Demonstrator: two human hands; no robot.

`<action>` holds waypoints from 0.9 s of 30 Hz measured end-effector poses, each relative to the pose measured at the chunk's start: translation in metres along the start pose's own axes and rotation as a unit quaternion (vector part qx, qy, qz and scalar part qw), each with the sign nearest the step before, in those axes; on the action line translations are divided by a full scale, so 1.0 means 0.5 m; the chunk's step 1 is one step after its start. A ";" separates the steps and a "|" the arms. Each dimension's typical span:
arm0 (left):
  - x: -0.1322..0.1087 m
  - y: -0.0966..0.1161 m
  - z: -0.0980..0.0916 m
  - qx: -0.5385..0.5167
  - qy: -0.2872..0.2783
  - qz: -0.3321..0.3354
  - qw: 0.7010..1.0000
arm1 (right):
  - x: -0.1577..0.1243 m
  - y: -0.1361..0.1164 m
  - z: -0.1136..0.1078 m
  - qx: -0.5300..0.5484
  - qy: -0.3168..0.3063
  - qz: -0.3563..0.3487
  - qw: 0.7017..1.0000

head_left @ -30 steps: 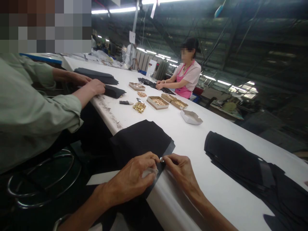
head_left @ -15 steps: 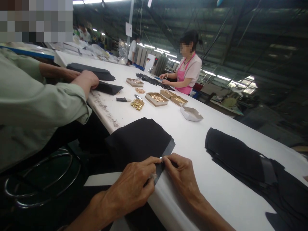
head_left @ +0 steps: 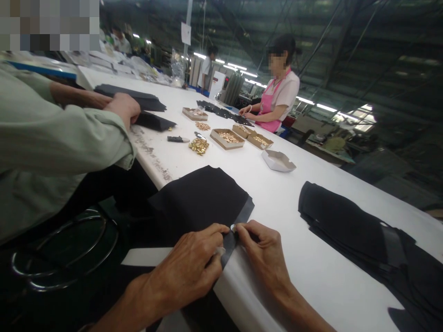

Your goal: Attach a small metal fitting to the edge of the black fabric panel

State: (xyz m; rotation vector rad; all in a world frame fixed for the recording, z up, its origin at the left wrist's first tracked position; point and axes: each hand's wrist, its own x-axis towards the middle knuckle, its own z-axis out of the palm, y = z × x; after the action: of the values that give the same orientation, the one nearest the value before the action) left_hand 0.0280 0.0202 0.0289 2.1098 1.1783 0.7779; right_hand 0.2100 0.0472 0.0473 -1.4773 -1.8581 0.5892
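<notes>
- We're looking first at our right hand [head_left: 261, 246], whose thumb and index finger are pinching a small, shiny, silvery-white piece [head_left: 233, 228].
- Our left hand [head_left: 188, 263] is meeting it opposite, index fingertip touching; we aren't managing to tell what the curled fingers are doing with a whitish scrap [head_left: 220, 251].
- That little piece is looking hard, light and slippery to us, so we're favouring its rim; its own axis is hiding between fingertips.
- Under it, a flat, matte black panel [head_left: 204, 198] of sheet material is lying on the smooth white table [head_left: 273, 198], overhanging the near edge; we're judging it light and bendable, best held by its margin.
- Its dark-grey band [head_left: 245, 210] is slanting lengthwise from far right to near left, and the panel's notched end is pointing away, toward gold-coloured metal bits [head_left: 199, 146].
- Farther right, a folded black stack [head_left: 332, 207] is resting well apart.
</notes>
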 end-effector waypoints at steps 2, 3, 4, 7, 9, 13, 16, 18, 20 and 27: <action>0.001 0.000 -0.001 -0.002 0.003 0.004 1.000 | 0.000 0.002 0.002 -0.005 0.001 0.000 1.000; 0.001 0.000 -0.001 -0.003 0.005 0.007 1.000 | 0.000 0.002 0.002 -0.007 0.002 -0.001 1.000; 0.000 0.001 -0.001 -0.003 0.008 0.009 1.000 | 0.000 0.002 0.002 -0.009 0.003 -0.002 1.000; -0.002 0.003 -0.001 -0.001 0.011 0.016 1.000 | 0.000 0.001 0.003 -0.019 0.006 -0.007 1.000; -0.003 0.006 -0.001 0.009 0.005 0.022 1.000 | -0.001 0.000 0.004 -0.024 0.012 -0.011 1.000; -0.002 0.014 -0.003 0.048 -0.018 0.027 0.998 | -0.003 -0.001 0.004 -0.036 0.017 -0.028 0.999; 0.001 0.019 -0.008 0.075 -0.038 0.022 0.996 | -0.004 0.001 0.002 -0.049 0.010 -0.056 0.997; 0.003 0.023 -0.012 0.092 -0.052 0.024 0.994 | -0.004 0.004 0.003 -0.062 0.010 -0.075 0.995; 0.004 0.027 -0.016 0.113 -0.062 0.026 0.991 | -0.003 0.008 0.005 -0.078 0.012 -0.092 0.993; 0.002 0.040 -0.013 0.161 -0.070 0.020 0.984 | 0.003 0.013 0.006 -0.109 0.013 -0.111 0.988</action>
State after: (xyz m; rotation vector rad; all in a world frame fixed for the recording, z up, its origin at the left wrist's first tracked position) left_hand 0.0342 0.0141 0.0479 2.4132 1.2561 0.4705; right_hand 0.2116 0.0505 0.0410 -1.3789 -2.0837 0.2667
